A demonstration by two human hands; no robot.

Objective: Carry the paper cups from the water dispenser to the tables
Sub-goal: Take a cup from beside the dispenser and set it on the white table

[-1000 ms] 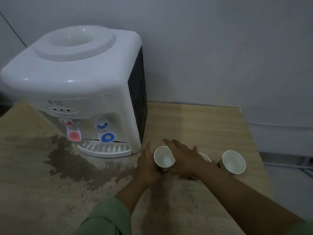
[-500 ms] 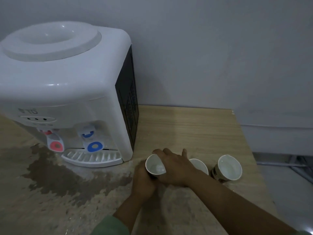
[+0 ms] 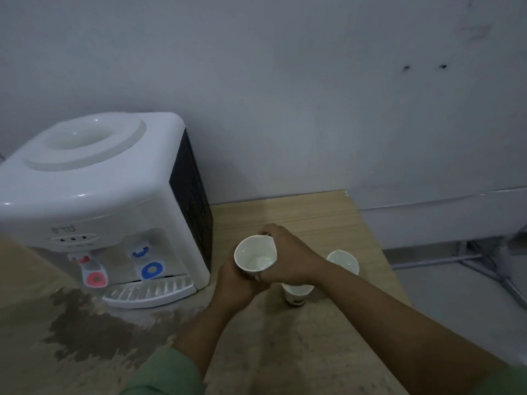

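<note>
A white paper cup [image 3: 255, 256] is held above the wooden table, its mouth tipped toward me. My left hand [image 3: 236, 283] grips it from below and my right hand [image 3: 288, 256] wraps its right side. Two more paper cups stand on the table behind my right wrist: one [image 3: 343, 260] farther right, one [image 3: 296, 293] partly hidden under my forearm. The white water dispenser [image 3: 94, 201] with a red and a blue tap sits to the left.
The wooden table [image 3: 299, 215] ends at a right edge close to the cups, with grey floor and metal legs [image 3: 484, 260] beyond. A dark wet stain [image 3: 85, 323] spreads in front of the dispenser's drip tray [image 3: 151, 293]. A grey wall stands behind.
Both hands have raised the leftmost cup off the table. The view has tilted up and shifted right, showing more wall.
</note>
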